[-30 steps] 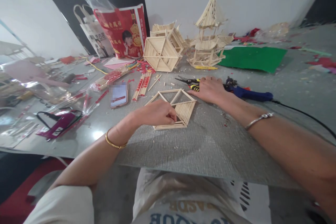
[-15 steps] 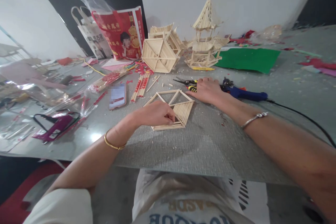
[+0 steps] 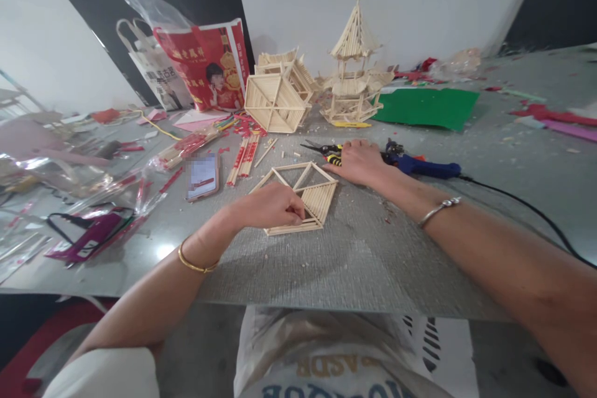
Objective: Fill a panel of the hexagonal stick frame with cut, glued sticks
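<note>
Across your grey table (image 3: pixel 364 273) little changed in the last second beyond your view swinging slightly, so work seemed to stay at one section of the hexagonal stick frame (image 3: pixel 321 202), flat before you. Your left hand (image 3: pixel 270 205) leaned over it, fingers curled together; I couldn't tell whether they pinched a stick. Your right hand (image 3: pixel 361 161) covered the pliers (image 3: pixel 334 160), its grip unclear. Your shirt (image 3: pixel 270 336) showed upside-down lettering, partly cut off; the red bag (image 3: pixel 186 68) bore gold characters, too blurred to read surely.
</note>
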`<state>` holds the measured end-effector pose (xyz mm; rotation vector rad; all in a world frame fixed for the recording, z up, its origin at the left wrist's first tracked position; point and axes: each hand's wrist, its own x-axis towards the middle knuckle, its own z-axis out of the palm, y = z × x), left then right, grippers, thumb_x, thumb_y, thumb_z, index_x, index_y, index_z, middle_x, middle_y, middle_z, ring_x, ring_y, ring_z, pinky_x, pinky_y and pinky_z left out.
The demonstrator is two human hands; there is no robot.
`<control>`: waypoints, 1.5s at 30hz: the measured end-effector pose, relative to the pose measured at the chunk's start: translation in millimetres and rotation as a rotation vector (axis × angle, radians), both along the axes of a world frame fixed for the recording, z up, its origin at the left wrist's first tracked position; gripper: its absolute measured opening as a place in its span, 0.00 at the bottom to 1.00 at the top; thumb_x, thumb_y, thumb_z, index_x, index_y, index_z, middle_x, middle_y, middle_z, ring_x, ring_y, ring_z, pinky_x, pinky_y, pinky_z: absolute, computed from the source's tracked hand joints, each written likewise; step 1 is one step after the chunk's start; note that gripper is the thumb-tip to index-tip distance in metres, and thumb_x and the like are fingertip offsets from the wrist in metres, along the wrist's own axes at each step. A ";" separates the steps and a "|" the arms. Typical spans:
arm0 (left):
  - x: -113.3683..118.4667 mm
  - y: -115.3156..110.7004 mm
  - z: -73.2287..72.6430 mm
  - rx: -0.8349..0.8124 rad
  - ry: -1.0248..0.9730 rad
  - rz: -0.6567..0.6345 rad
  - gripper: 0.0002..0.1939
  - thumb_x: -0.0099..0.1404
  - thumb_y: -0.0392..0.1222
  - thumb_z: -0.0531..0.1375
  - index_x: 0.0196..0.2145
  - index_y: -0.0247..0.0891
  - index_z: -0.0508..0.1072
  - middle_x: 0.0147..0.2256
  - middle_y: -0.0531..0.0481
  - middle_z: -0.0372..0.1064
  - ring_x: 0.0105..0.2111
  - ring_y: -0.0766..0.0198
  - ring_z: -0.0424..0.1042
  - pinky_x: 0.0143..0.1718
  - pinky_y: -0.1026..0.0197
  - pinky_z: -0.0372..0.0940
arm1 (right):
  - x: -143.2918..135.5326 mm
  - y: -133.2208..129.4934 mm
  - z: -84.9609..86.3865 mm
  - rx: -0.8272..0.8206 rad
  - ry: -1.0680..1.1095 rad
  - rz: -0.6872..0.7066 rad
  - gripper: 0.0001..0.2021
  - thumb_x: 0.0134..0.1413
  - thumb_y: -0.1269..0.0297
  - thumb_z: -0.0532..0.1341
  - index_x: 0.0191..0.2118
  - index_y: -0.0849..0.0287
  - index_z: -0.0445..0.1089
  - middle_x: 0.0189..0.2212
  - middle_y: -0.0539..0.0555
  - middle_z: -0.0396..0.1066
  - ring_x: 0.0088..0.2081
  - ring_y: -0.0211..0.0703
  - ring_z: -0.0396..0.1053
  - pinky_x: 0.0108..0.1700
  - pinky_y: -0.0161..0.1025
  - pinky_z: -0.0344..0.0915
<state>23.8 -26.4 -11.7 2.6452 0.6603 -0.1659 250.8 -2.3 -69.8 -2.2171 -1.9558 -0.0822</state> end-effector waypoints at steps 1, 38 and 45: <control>-0.1 0.0 -0.3 -0.001 0.001 -0.001 0.09 0.56 0.34 0.56 0.30 0.37 0.77 0.26 0.54 0.73 0.25 0.71 0.68 0.28 0.68 0.55 | -0.2 0.1 -0.3 -0.001 0.004 0.000 0.37 0.53 0.41 0.52 0.52 0.74 0.63 0.49 0.76 0.62 0.51 0.66 0.58 0.49 0.58 0.55; -3.6 -9.5 -1.6 0.224 -0.840 0.514 0.05 0.56 0.38 0.58 0.25 0.37 0.69 0.21 0.56 0.66 0.22 0.72 0.62 0.24 0.68 0.56 | -22.8 -105.4 3.5 0.526 0.125 0.381 0.19 0.54 0.63 0.53 0.52 0.62 0.56 0.42 0.64 0.68 0.44 0.55 0.67 0.45 0.52 0.65; -3.0 -10.7 -0.8 0.283 -0.814 0.513 0.03 0.56 0.37 0.58 0.25 0.37 0.70 0.22 0.56 0.68 0.22 0.71 0.63 0.24 0.68 0.57 | -25.0 -103.9 4.1 0.491 0.183 0.366 0.18 0.53 0.63 0.54 0.50 0.61 0.57 0.40 0.63 0.68 0.42 0.55 0.67 0.45 0.52 0.64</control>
